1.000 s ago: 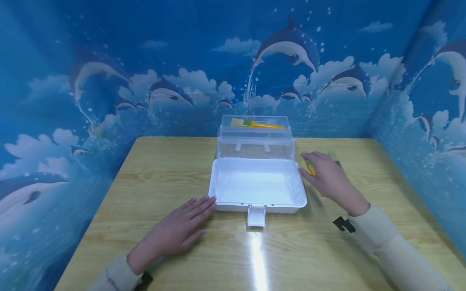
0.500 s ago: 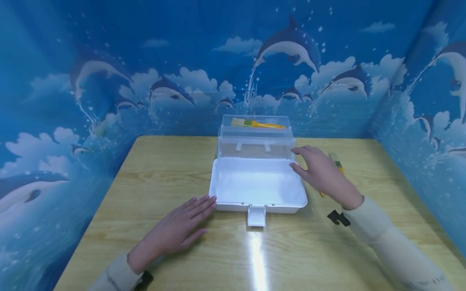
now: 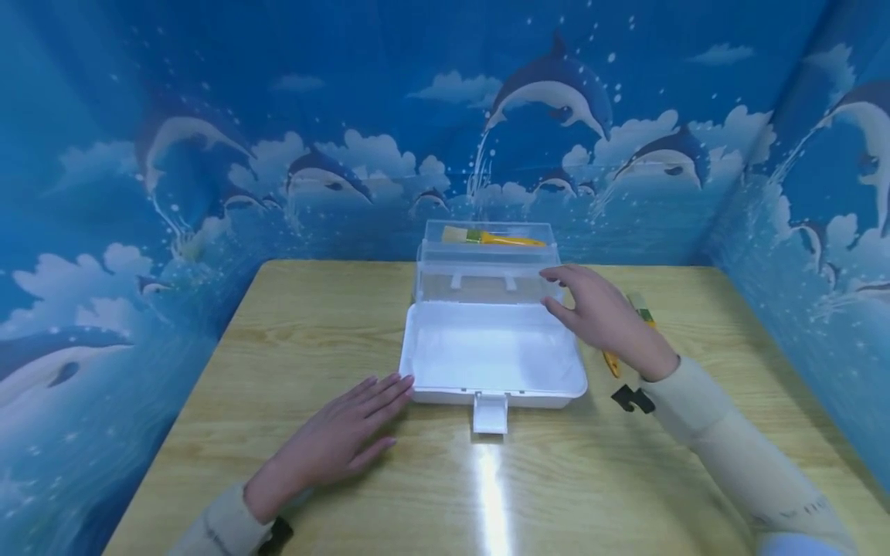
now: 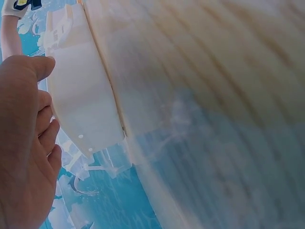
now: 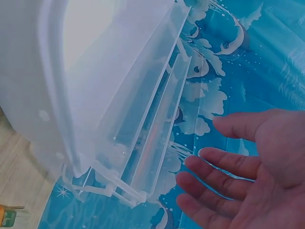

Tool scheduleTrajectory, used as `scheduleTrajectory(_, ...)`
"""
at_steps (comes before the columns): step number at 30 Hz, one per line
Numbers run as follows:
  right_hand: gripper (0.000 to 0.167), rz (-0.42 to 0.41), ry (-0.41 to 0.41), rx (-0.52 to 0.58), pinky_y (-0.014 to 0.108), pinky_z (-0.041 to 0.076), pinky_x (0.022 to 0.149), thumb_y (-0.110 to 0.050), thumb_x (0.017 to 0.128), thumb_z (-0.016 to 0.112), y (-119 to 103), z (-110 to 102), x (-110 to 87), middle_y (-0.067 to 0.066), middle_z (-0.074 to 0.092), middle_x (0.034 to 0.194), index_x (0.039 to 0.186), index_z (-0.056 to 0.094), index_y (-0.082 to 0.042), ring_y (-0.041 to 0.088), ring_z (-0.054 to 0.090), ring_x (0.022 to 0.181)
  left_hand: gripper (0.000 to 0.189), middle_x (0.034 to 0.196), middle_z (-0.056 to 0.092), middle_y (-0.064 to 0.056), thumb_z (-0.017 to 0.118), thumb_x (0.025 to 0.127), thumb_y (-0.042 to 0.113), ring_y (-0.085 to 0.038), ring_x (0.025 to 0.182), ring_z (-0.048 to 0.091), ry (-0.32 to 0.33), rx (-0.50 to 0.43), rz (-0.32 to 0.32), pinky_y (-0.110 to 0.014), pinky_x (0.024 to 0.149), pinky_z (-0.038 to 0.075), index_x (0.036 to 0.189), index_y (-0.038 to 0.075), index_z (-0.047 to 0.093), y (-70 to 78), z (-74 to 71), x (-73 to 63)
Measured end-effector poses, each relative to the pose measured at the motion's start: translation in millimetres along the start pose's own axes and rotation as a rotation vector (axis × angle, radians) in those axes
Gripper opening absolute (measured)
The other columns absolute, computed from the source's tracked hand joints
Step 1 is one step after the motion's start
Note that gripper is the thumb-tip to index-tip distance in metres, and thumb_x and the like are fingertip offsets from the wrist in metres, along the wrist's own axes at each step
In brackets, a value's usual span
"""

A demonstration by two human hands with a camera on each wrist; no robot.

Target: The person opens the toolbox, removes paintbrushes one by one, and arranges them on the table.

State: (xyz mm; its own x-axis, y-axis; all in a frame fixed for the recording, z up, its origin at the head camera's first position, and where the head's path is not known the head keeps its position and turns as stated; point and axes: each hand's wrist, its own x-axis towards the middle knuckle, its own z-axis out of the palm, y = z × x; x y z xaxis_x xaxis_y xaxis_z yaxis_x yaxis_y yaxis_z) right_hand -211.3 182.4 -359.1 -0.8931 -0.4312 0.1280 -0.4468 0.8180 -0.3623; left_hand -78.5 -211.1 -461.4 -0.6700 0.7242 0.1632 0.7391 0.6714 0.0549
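Note:
A white plastic storage box [image 3: 490, 347] stands open on the table, its hinged clear lid [image 3: 480, 287] raised at the back. In the lid's upper tray lies a flat paintbrush [image 3: 511, 240] with a yellow handle. My left hand [image 3: 341, 432] lies with straight fingers on the table, fingertips right at the box's front left corner. My right hand [image 3: 601, 313] hovers over the box's right back corner by the lid, fingers spread and loosely bent; the right wrist view shows nothing in it. Under and beside it are another brush [image 3: 641, 307] and a yellow handle end [image 3: 612, 363], partly hidden.
The box's white latch [image 3: 490, 413] hangs down at the front over the wooden table [image 3: 313, 324]. Blue dolphin-print sheeting [image 3: 348, 154] walls in the table's back and sides. Black clips [image 3: 633, 398] sit at both wrists.
My right hand has moved left and away from me, from the brushes beside the box to its back right corner, and its fingers have opened. My left hand stays in place.

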Motion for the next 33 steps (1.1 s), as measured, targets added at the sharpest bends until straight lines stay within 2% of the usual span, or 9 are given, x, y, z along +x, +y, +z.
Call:
scheduleTrajectory(8,0.042,-0.026,-0.014,0.046,0.057,0.053,0.1,-0.021,0.104,0.059,1,0,14.1,0.019,0.058,0.141,0.142,0.055,-0.003,0.036,0.058,0.123,0.07,0.169,0.023,-0.002,0.057,0.103,0.04,-0.023,0.154,0.027,0.032,0.023,0.017,-0.033,0.13,0.009,0.16,0.011,0.03,-0.7,1.8,0.4)
scheduleTrajectory(17,0.041,-0.029,0.0,0.085,0.055,0.054,0.098,-0.019,0.104,0.06,6,2,33.1,0.018,0.059,0.139,0.141,0.057,-0.003,0.036,0.058,0.122,0.069,0.17,0.021,-0.001,0.056,0.103,0.039,-0.022,0.154,0.026,0.008,0.004,0.006,-0.027,0.13,0.0,0.161,0.012,0.029,-0.3,1.0,0.9)
scheduleTrajectory(22,0.039,-0.068,0.012,0.089,0.056,0.051,0.104,-0.017,0.104,0.06,10,5,45.3,0.018,0.061,0.137,0.14,0.057,-0.003,0.036,0.057,0.126,0.068,0.168,0.026,-0.004,0.059,0.102,0.037,-0.024,0.153,0.029,0.041,0.015,0.033,-0.035,0.129,0.014,0.159,0.009,0.034,-0.2,-0.6,1.1)
scheduleTrajectory(24,0.039,-0.071,0.009,0.085,0.057,0.049,0.107,-0.017,0.104,0.059,10,6,49.9,0.018,0.06,0.138,0.14,0.057,-0.002,0.036,0.055,0.129,0.068,0.168,0.027,-0.005,0.059,0.102,0.037,-0.025,0.153,0.031,0.051,0.019,0.043,-0.036,0.129,0.015,0.158,0.008,0.035,-0.3,-0.7,1.0)
scheduleTrajectory(29,0.037,-0.086,0.007,0.077,0.057,0.048,0.108,-0.013,0.103,0.06,11,9,60.4,0.02,0.061,0.137,0.138,0.058,-0.001,0.038,0.054,0.13,0.07,0.169,0.024,-0.004,0.058,0.103,0.039,-0.025,0.153,0.029,0.031,0.02,0.031,-0.029,0.13,0.003,0.16,0.01,0.031,-0.6,0.7,0.7)
scheduleTrajectory(33,0.036,-0.095,-0.002,0.067,0.056,0.049,0.108,-0.012,0.103,0.061,12,10,68.5,0.019,0.062,0.136,0.137,0.059,-0.001,0.037,0.055,0.129,0.07,0.169,0.025,-0.004,0.058,0.102,0.039,-0.024,0.153,0.029,0.027,0.027,0.027,-0.028,0.13,0.002,0.16,0.011,0.031,-0.8,1.8,0.3)
